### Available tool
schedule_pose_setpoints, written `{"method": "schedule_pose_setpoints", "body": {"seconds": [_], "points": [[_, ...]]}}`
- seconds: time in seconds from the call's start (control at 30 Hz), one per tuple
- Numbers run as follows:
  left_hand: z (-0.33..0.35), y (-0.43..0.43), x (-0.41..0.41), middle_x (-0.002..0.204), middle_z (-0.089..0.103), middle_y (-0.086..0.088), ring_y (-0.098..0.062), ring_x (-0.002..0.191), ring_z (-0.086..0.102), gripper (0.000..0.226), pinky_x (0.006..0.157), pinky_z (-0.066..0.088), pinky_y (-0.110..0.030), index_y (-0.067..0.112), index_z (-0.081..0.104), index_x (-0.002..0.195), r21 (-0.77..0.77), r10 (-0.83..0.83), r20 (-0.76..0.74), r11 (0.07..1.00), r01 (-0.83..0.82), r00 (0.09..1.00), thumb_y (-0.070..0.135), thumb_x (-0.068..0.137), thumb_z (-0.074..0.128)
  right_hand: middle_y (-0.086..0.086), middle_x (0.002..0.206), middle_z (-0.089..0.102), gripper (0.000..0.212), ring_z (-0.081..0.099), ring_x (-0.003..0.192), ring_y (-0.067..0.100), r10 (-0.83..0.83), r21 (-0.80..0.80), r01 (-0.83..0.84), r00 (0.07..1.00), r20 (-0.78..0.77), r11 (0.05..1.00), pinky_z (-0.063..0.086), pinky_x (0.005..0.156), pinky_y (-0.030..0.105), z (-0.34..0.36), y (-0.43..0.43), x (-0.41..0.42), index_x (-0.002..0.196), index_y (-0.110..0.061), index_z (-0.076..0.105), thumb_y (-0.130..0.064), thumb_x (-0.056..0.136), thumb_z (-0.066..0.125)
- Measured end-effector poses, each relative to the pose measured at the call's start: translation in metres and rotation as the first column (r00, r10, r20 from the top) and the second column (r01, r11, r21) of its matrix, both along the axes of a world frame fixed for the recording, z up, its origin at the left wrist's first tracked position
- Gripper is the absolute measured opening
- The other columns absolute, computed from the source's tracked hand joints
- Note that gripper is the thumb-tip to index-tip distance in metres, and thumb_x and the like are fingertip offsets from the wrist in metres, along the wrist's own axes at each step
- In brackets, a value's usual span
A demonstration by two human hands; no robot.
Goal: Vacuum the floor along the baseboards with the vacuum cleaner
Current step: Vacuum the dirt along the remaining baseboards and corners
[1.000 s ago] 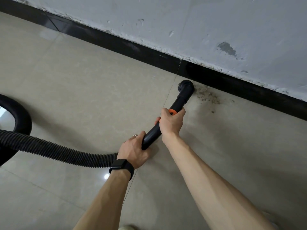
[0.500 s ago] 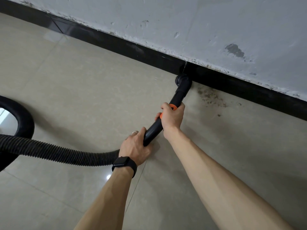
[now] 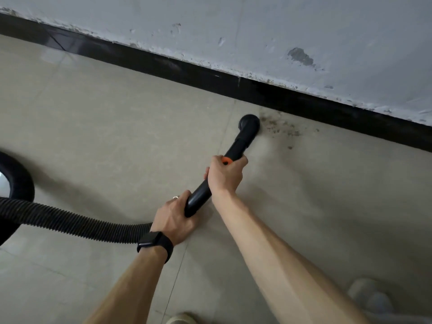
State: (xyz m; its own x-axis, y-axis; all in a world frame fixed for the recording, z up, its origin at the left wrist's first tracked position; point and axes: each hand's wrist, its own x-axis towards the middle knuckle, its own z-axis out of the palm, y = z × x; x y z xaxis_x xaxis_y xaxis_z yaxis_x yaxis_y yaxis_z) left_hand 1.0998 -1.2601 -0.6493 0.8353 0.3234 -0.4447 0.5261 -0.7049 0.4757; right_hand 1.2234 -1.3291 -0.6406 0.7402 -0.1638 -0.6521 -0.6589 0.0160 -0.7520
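A black vacuum wand with an orange band ends in a round nozzle pressed to the beige tile floor, a short way off the black baseboard. A patch of dark dirt lies just right of the nozzle. My right hand grips the wand at the orange band. My left hand, with a ring and a black watch, grips the wand's lower end where the ribbed black hose joins. The hose runs left to the vacuum body at the left edge.
A scuffed grey-white wall rises above the baseboard. Tile joints cross the floor. A pale shoe tip shows at the bottom edge, and a blurred pale shape sits at the lower right.
The nozzle went forward to touch the baseboard, then came back away from it and now sits beside the dirt patch. Both hands kept their grip on the wand.
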Motion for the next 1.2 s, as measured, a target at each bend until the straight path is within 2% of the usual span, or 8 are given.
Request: {"method": "schedule_pose_setpoints", "body": {"seconds": [0.07,0.17,0.3,0.43,0.67,0.93,1.13,1.2], "points": [[0.003,-0.009,-0.007,0.072,0.05,0.008,-0.025,0.065,0.05,0.021,0.055,0.033,-0.033,0.028,0.04,0.086,-0.007,-0.085,-0.069,0.996,0.085,0.994,0.038,0.077,0.056,0.012,0.09,0.069,0.051,0.066,0.054,0.023,-0.051,-0.007,0.051,0.999,-0.01,0.999,0.062,0.058,0.043,-0.001,-0.016,-0.014,0.139,-0.02,0.037,-0.01,0.093,0.057],[0.014,-0.01,-0.006,0.08,0.053,0.008,-0.022,0.071,0.054,0.025,0.058,0.036,-0.03,0.029,0.039,0.089,-0.048,-0.194,-0.172,0.981,0.189,0.966,0.024,0.082,0.062,0.006,0.084,0.066,0.05,0.062,0.048,0.015,-0.14,0.086,0.144,0.989,-0.049,0.986,0.056,0.052,0.033,0.005,-0.036,-0.029,0.14,-0.02,0.036,-0.009,0.097,0.06],[0.033,-0.016,0.01,0.082,0.057,0.005,-0.02,0.073,0.057,0.022,0.063,0.047,-0.033,0.025,0.046,0.091,-0.016,-0.246,-0.223,0.968,0.249,0.943,0.02,0.079,0.063,0.01,0.095,0.068,0.051,0.062,0.05,0.009,-0.27,0.132,0.285,0.956,-0.117,0.949,0.058,0.057,0.026,0.014,-0.057,-0.028,0.142,-0.021,0.035,-0.012,0.099,0.06],[0.04,-0.044,0.024,0.08,0.057,0.005,-0.026,0.075,0.059,0.022,0.067,0.052,-0.037,0.025,0.046,0.092,0.021,-0.256,-0.217,0.963,0.267,0.942,0.02,0.077,0.062,0.007,0.102,0.067,0.052,0.068,0.066,0.017,-0.376,0.11,0.394,0.914,-0.153,0.912,0.059,0.059,0.026,0.02,-0.083,-0.019,0.143,-0.022,0.037,-0.012,0.099,0.061],[0.029,-0.089,0.046,0.091,0.055,0.005,-0.024,0.084,0.059,0.025,0.068,0.048,-0.034,0.032,0.037,0.095,0.067,-0.409,-0.218,0.9,0.432,0.886,0.029,0.082,0.058,0.008,0.088,0.059,0.041,0.053,0.043,0.009,-0.403,0.151,0.417,0.908,-0.12,0.896,0.054,0.052,0.028,0.017,-0.137,-0.002,0.134,-0.012,0.044,-0.006,0.096,0.06],[0.035,-0.069,0.025,0.076,0.057,0.002,-0.023,0.068,0.058,0.022,0.059,0.048,-0.031,0.026,0.046,0.091,0.005,-0.145,-0.212,0.989,0.15,0.966,0.015,0.078,0.06,0.006,0.089,0.06,0.041,0.053,0.04,0.009,-0.232,0.158,0.248,0.966,-0.111,0.956,0.054,0.052,0.029,0.023,-0.097,-0.008,0.134,-0.014,0.039,-0.011,0.099,0.06],[0.042,-0.039,0.005,0.076,0.062,-0.004,-0.025,0.068,0.061,0.027,0.064,0.055,-0.037,0.027,0.048,0.089,0.064,-0.037,-0.248,0.996,0.054,0.968,0.013,0.073,0.065,0.007,0.087,0.061,0.045,0.059,0.042,0.007,-0.11,0.239,0.142,0.984,-0.143,0.961,0.056,0.053,0.025,0.032,-0.069,-0.023,0.134,-0.015,0.036,-0.006,0.097,0.06],[0.044,-0.039,0.011,0.075,0.062,-0.004,-0.025,0.068,0.06,0.027,0.062,0.053,-0.035,0.027,0.049,0.088,0.06,-0.022,-0.237,0.997,0.038,0.971,0.014,0.071,0.066,0.005,0.084,0.062,0.046,0.062,0.047,0.01,-0.107,0.264,0.141,0.984,-0.141,0.954,0.06,0.056,0.03,0.037,-0.069,-0.017,0.134,-0.015,0.037,-0.007,0.096,0.062]]}}
